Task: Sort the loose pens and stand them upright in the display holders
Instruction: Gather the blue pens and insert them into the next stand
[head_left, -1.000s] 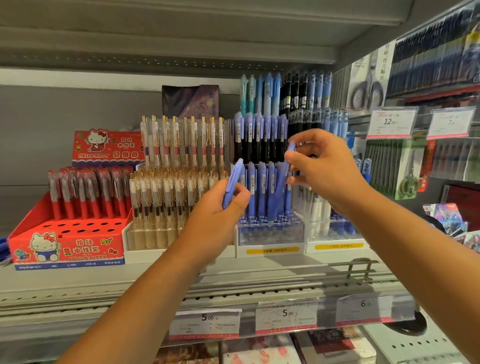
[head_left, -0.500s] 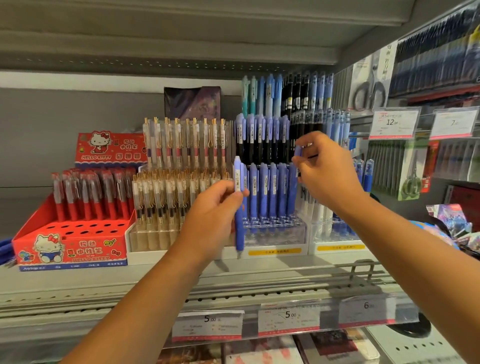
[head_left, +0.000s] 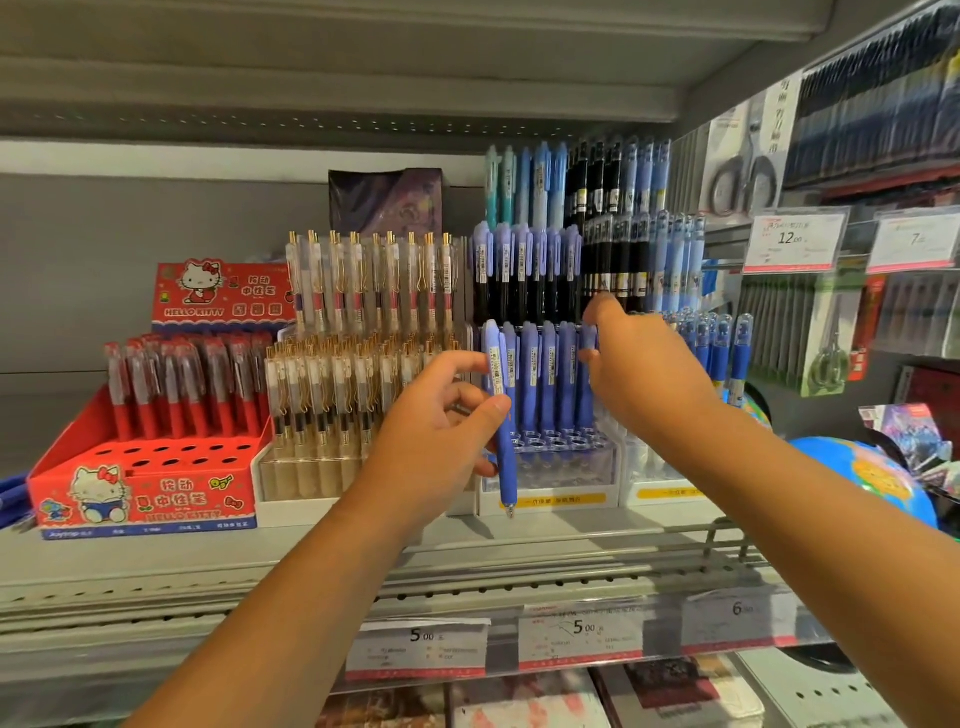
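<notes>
My left hand (head_left: 441, 431) grips a blue pen (head_left: 503, 457) upright, tip down, in front of the clear tiered holder (head_left: 550, 467). That holder carries a row of blue pens (head_left: 545, 374) standing in its middle tier, with open holes in the front row. My right hand (head_left: 639, 374) reaches to the right end of that row and pinches the top of the last blue pen (head_left: 587, 343) there. Black-and-lilac pens (head_left: 524, 275) stand in the tier behind.
A red Hello Kitty pen box (head_left: 140, 483) stands at the left, gold-clip pens (head_left: 353, 384) beside it. More blue pens (head_left: 722, 343) stand to the right. Price tags (head_left: 576, 634) line the shelf's front rail. Packed scissors (head_left: 748, 156) hang at the right, and a globe (head_left: 862, 483) sits below.
My left hand turned its blue pen from tilted to upright and moved it right toward the holder. My right hand set its slanted pen straight into the row.
</notes>
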